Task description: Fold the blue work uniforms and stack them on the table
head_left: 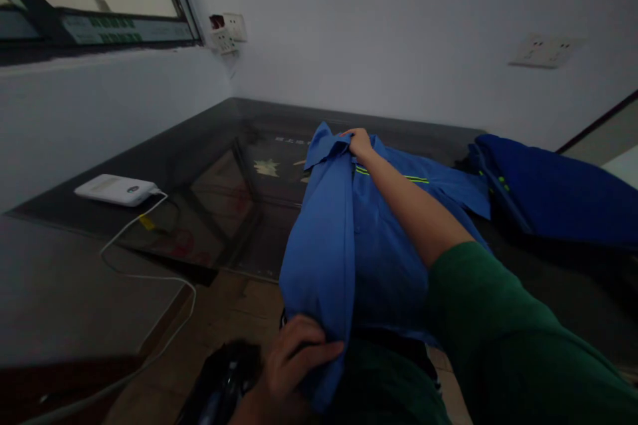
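A blue garment [319, 239] with thin yellow-green stripes lies partly on the dark glossy tabletop and hangs over its front edge toward my body. Near its far end, my right hand [359, 143] pinches the cloth by the collar-like fold. Down at the near end, my left hand [299, 362] has its fingers closed on the lower edge of a long folded strip. Between the two hands this strip runs nearly straight. The garment's sleeve-like part spreads to the right, beneath and beyond my right forearm.
On the left of the table [199, 133] lies a white device [117, 190] with a white cable drooping to the floor. Folded dark blue cloth [563, 192] sits at the right. A black plastic-like item [224, 378] is low beside my left hand. Walls bound the table behind.
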Action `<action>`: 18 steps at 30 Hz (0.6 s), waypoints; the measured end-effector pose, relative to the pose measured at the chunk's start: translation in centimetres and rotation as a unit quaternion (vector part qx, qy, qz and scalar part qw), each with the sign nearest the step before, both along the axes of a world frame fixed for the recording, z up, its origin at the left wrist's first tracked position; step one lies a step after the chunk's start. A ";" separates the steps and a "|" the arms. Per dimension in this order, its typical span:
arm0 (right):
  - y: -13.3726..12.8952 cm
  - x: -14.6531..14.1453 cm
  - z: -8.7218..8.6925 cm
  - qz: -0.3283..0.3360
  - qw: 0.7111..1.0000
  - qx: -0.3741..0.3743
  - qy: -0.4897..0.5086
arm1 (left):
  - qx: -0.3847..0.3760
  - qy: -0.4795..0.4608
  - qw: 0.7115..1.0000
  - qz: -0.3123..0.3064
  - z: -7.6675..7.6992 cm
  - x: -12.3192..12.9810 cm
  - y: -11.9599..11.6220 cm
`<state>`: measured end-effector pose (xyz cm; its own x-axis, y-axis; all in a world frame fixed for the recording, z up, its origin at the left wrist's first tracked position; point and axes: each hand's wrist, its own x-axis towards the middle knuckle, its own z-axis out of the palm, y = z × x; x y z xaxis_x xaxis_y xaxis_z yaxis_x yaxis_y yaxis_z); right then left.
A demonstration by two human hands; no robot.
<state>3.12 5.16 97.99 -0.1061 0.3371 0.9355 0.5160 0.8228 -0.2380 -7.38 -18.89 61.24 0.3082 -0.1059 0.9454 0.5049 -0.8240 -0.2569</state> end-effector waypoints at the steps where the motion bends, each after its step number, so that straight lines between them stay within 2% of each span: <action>1: 0.6 0.5 -0.6 0.007 1.000 -0.006 0.012 | 0.000 0.026 1.000 0.018 -0.4 0.3 0.5; 4: 2.6 1.3 -2.8 0.025 0.998 -0.021 0.045 | 0.002 0.077 0.995 0.064 -1.9 0.5 2.0; 7: 4.2 1.3 -4.8 0.040 0.996 -0.035 0.068 | -0.003 0.061 0.993 0.105 -3.5 0.0 3.1; 10: 5.2 1.1 -6.0 0.058 0.994 -0.036 0.085 | -0.006 0.040 0.990 0.132 -4.7 -0.8 3.6; 14: 5.2 0.8 -5.2 0.086 0.991 -0.016 0.100 | 0.020 0.005 0.992 0.126 -4.5 -1.6 2.3; 18: 4.3 -0.3 -2.9 0.121 0.987 0.017 0.104 | 0.073 -0.089 0.982 0.148 -2.6 -2.2 -1.1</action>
